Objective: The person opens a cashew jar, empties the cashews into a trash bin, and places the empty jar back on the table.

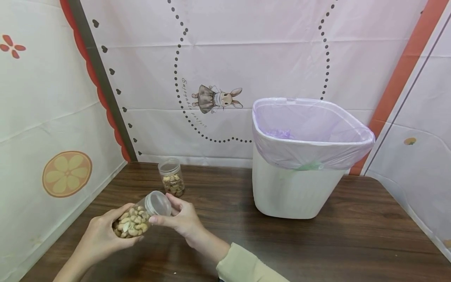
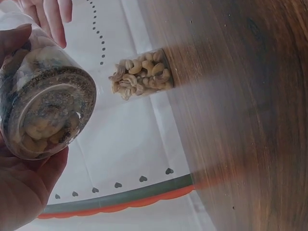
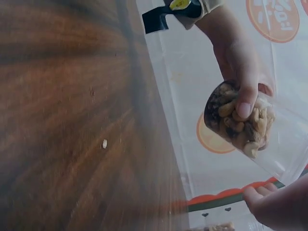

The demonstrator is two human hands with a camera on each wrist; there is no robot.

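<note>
A clear plastic jar of cashews (image 1: 132,222) is held tilted above the table, its round, see-through top end facing up and right. My left hand (image 1: 101,235) grips it round the lower body, thumb on the upper side. At the top end, my right hand (image 1: 186,221) holds the rim between thumb and fingers. The left wrist view shows the jar's base (image 2: 50,115) with dark bits among the nuts. Behind the hands, a second clear jar of cashews (image 1: 173,183) stands upright on the table, filled partway.
A white bin (image 1: 289,192) lined with a purple bag stands on the right of the brown wooden table (image 1: 218,203). Printed cloth (image 1: 218,58) hangs behind and on both sides. A small pale crumb (image 3: 104,143) lies on the tabletop.
</note>
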